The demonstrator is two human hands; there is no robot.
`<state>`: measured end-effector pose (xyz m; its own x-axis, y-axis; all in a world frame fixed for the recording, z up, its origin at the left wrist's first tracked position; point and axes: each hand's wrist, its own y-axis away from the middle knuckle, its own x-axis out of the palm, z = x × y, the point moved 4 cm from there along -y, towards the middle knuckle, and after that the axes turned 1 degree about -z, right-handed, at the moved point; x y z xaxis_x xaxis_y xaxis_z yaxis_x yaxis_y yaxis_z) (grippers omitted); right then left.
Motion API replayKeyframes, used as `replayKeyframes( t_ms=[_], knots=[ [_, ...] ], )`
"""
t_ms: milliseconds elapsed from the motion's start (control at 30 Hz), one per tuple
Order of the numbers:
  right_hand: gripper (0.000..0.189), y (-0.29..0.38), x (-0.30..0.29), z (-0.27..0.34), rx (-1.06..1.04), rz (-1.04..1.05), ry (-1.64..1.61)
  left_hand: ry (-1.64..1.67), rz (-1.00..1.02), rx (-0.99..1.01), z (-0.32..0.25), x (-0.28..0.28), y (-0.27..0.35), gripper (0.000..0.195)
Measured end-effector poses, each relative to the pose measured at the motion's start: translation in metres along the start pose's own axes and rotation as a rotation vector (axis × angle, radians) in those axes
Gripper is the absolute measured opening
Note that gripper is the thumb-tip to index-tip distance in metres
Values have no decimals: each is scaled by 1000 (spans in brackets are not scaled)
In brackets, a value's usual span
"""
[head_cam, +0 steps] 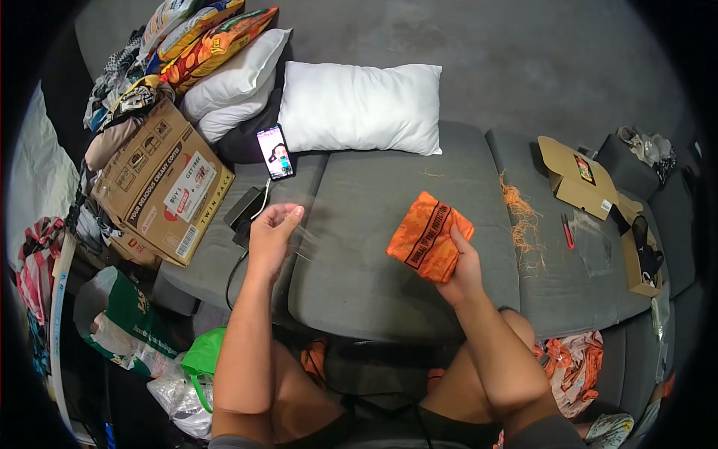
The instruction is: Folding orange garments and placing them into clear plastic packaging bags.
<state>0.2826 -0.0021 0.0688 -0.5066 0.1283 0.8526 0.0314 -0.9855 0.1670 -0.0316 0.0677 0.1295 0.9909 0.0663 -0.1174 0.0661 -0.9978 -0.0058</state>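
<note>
My right hand (463, 264) grips a folded orange patterned cloth (427, 238) with a dark printed band, above the middle grey seat cushion (359, 292). Between the thumb and fingers of my left hand (276, 233) is a thin clear plastic bag (307, 238), blurred and hard to make out against the cushion. Just beyond my left hand a lit phone (275, 151) leans on a dark cushion, with a white cable at its lower end. Partly behind that hand lies a black box-shaped device (245, 210).
A white pillow (362, 106) lies at the back. Left stands a cardboard carton (162, 185). Orange thread scraps (521, 216), a red-handled cutter (569, 233), clear plastic (592, 247) and an opened cardboard box (583, 185) lie right. Orange cloths (578, 370) are heaped below right.
</note>
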Motion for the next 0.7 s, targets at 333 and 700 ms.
replayKeyframes(
  t_ms=[333,700],
  knots=[
    [46,2,1,5,2,5,11,210,234,-459,71,25,-10,25],
    [46,-2,-3,21,-56,2,-17,182,342,-457,76,50,-6,33]
  ],
)
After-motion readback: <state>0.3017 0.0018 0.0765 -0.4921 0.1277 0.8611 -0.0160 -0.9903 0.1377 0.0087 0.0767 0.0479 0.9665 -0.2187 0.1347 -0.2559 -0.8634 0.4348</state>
